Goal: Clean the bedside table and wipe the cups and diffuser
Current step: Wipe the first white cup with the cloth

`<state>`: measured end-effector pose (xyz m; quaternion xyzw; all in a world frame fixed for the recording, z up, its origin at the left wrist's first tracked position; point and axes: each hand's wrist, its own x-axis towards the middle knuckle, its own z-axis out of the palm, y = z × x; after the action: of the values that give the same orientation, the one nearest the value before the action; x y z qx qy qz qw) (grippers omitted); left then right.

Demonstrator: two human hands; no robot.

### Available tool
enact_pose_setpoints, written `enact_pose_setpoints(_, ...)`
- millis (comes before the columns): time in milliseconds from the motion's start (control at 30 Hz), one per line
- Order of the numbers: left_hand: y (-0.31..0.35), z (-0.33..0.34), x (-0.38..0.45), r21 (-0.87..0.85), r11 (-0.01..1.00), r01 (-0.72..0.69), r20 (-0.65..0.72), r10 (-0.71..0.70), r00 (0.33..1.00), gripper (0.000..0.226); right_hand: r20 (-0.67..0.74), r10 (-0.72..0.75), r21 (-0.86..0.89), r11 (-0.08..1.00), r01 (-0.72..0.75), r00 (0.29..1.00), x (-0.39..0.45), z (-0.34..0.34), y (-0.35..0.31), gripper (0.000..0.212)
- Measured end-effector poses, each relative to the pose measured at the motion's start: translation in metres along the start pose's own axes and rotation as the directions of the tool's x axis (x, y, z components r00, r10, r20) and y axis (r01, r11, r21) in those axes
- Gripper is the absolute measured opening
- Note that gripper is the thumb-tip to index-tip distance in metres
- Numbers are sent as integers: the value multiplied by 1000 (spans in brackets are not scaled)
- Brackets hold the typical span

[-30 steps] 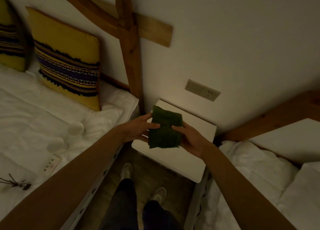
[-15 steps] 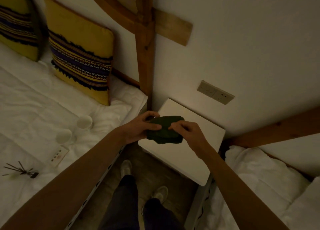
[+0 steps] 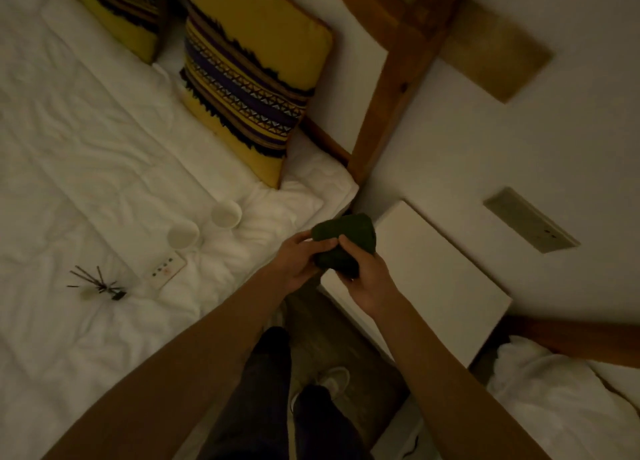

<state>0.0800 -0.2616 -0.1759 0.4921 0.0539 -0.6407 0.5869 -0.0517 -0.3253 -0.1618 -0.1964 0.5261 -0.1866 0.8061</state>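
Note:
A dark green cloth [image 3: 346, 243], folded into a thick wad, is held between my left hand [image 3: 298, 262] and my right hand [image 3: 367, 279], just over the left corner of the white bedside table [image 3: 440, 279]. Two white cups stand on the bed to the left, one [image 3: 227, 214] nearer the pillow and one [image 3: 182, 236] closer to me. The reed diffuser [image 3: 95, 285] lies on its side on the bedding, its dark sticks fanned out.
A white remote panel [image 3: 166, 267] lies on the bed beside the cups. Yellow patterned pillows [image 3: 252, 79] lean on the wooden headboard [image 3: 388, 96]. A wall socket plate [image 3: 530, 224] is above the table. A second bed [image 3: 561, 400] is at right. My legs and shoes stand on the floor between.
The cloth went from a flat sheet to a bunched wad between both hands. The view swung left, so the bed, cups and diffuser take up more of the picture.

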Motion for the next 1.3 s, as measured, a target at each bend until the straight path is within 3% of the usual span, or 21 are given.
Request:
enact_pose_setpoints(133, 28, -52, 7, 47, 996, 77, -170, -68, 983, 44, 60, 5, -74, 997, -1, 998, 37, 44, 15, 57)
enact_pose_setpoints(267, 58, -112, 28, 123, 980, 155, -369, -100, 924, 47, -31, 8, -194, 981, -14, 999, 78, 86, 34, 65)
enact_pose_setpoints(367, 72, -152, 50, 346, 930, 122, -576, 107, 811, 48, -97, 8, -376, 925, -44, 995, 109, 103, 42, 68)
enact_pose_setpoints(433, 81, -177, 67, 569, 810, 144, -620, 307, 722, 51, -110, -2, -525, 849, -57, 994, 129, 114, 48, 66)
enact_pose_setpoints(533, 91, -209, 96, 792, 575, 205, -530, 481, 698, 65, -114, -7, -599, 798, -63, 993, 155, 128, 57, 59)
enact_pose_setpoints(633, 92, -231, 129, 882, 395, 258, -440, 490, 753, 90, -147, 21, -582, 806, -103, 989, 177, 132, 67, 52)
enact_pose_setpoints(767, 82, -243, 159, 894, 338, 295, -412, 356, 839, 113, -187, 41, -582, 800, -144, 981, 192, 123, 75, 54)
enact_pose_setpoints(900, 81, -244, 172, 919, 251, 305, -379, 340, 861, 98, -212, 14, -589, 796, -139, 977, 198, 113, 73, 64)
enact_pose_setpoints(1000, 100, -235, 168, 911, 267, 313, -393, 338, 855, 99, -189, -52, -633, 770, -81, 981, 188, 111, 60, 65)
enact_pose_setpoints(1067, 112, -228, 164, 896, 351, 273, -392, 332, 858, 101, -176, -91, -649, 759, -46, 980, 183, 113, 53, 63)
enact_pose_setpoints(1233, 161, -173, 128, 880, 473, 35, -215, 331, 919, 104, -54, -264, -705, 693, 151, 963, 149, 136, 6, 49)
enact_pose_setpoints(1300, 182, -133, 106, 853, 516, -80, -124, 348, 929, 100, 7, -386, -746, 613, 262, 922, 124, 150, -18, 49)
